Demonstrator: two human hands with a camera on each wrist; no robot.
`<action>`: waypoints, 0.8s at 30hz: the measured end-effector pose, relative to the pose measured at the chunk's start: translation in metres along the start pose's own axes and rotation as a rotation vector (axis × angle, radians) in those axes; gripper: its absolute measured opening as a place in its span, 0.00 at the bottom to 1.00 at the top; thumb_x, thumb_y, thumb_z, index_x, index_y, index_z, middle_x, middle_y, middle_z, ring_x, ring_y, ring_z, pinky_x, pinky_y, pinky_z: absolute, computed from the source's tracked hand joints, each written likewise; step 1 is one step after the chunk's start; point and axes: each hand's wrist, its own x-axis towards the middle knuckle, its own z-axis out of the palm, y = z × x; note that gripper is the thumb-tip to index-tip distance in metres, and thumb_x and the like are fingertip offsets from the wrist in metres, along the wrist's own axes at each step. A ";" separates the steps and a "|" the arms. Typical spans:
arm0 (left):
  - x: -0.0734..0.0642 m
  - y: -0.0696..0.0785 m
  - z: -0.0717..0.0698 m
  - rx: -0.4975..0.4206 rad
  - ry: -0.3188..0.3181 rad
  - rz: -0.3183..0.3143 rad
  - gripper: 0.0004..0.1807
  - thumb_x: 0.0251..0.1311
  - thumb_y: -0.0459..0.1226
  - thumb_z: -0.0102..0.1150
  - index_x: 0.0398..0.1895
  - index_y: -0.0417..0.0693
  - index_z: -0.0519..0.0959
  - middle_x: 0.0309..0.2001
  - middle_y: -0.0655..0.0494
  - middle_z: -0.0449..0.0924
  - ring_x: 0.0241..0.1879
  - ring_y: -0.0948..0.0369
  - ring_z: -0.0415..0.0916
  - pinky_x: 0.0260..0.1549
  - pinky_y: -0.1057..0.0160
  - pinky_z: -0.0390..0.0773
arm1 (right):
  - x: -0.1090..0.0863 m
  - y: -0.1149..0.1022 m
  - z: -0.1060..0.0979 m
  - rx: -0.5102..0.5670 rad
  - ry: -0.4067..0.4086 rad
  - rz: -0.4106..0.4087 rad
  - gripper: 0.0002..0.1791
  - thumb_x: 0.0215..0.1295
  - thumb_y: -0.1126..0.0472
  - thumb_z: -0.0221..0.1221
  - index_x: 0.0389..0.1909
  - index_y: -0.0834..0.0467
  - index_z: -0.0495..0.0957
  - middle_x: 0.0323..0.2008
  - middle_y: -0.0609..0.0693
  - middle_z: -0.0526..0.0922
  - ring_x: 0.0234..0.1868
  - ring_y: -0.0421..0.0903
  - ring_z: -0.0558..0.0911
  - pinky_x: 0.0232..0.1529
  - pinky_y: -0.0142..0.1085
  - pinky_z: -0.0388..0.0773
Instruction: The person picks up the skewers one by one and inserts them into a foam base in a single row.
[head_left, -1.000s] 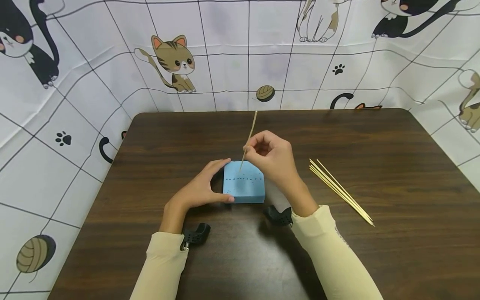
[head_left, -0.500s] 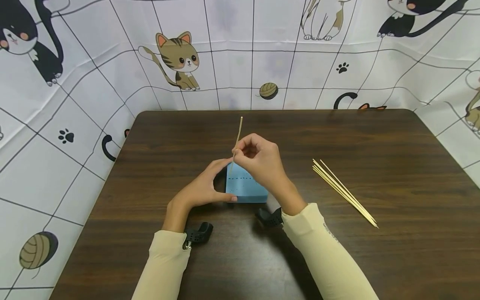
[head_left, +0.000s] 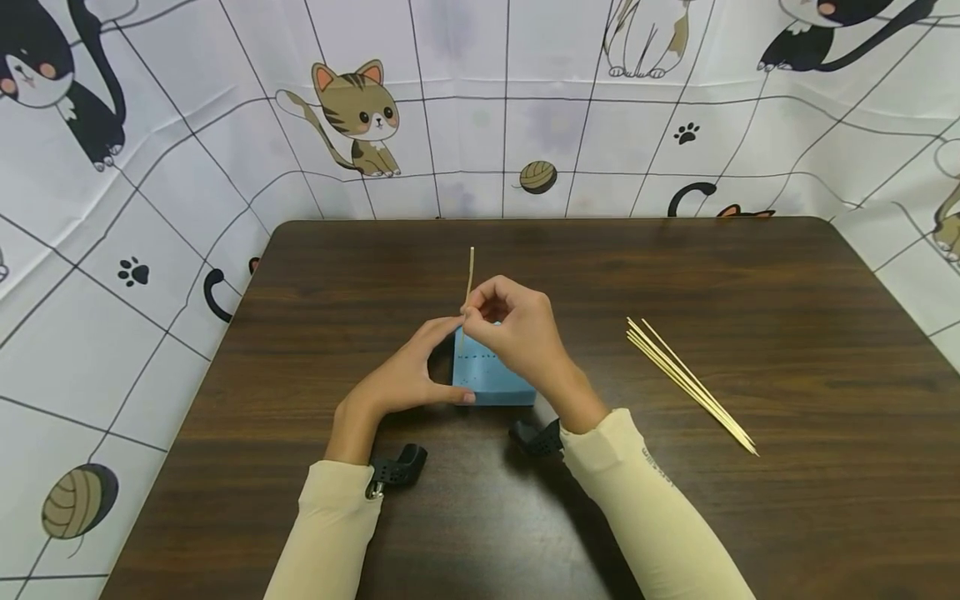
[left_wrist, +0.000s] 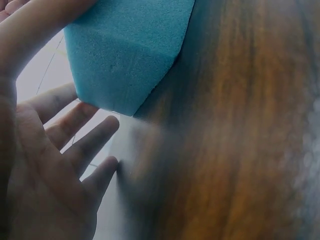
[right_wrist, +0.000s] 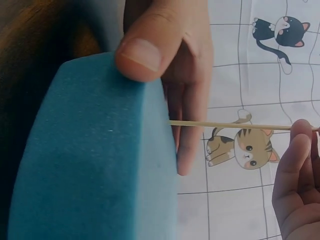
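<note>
I'm seeing loose thin sticks (head_left: 693,390) lying rightward on the dark wood-grain counter (head_left: 840,358), a cat-printed sheet (head_left: 465,137) hanging behind, and my right hand (head_left: 517,325) hiding part of the fine-grained blue foam block (head_left: 495,382). Its fingers are pinching a slim wooden skewer (head_left: 471,271) over the hole-dotted top; my left hand's (head_left: 401,379) fingers are clamping the block's left side on the counter.

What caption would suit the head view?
The left hand holds a blue foam block; the right hand pinches a thin, pale wooden stick.
</note>
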 end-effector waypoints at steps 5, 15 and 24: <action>0.000 0.003 0.001 -0.001 0.002 0.004 0.58 0.45 0.57 0.76 0.78 0.71 0.51 0.76 0.63 0.49 0.74 0.56 0.50 0.67 0.39 0.60 | -0.002 0.002 0.000 0.010 -0.014 0.004 0.05 0.60 0.72 0.59 0.30 0.59 0.77 0.29 0.50 0.83 0.28 0.42 0.79 0.33 0.34 0.79; -0.003 0.006 0.003 -0.009 0.007 0.001 0.56 0.46 0.56 0.77 0.77 0.66 0.55 0.75 0.62 0.50 0.74 0.57 0.51 0.68 0.42 0.59 | -0.006 0.006 0.006 0.015 -0.052 0.003 0.05 0.58 0.72 0.58 0.29 0.59 0.77 0.30 0.49 0.80 0.30 0.42 0.78 0.33 0.33 0.77; -0.005 0.007 0.005 -0.016 0.010 -0.011 0.56 0.46 0.56 0.77 0.77 0.66 0.55 0.75 0.62 0.49 0.74 0.57 0.50 0.68 0.41 0.59 | -0.009 0.006 0.007 0.029 -0.044 0.007 0.04 0.58 0.71 0.58 0.30 0.60 0.77 0.29 0.49 0.81 0.30 0.42 0.78 0.33 0.33 0.77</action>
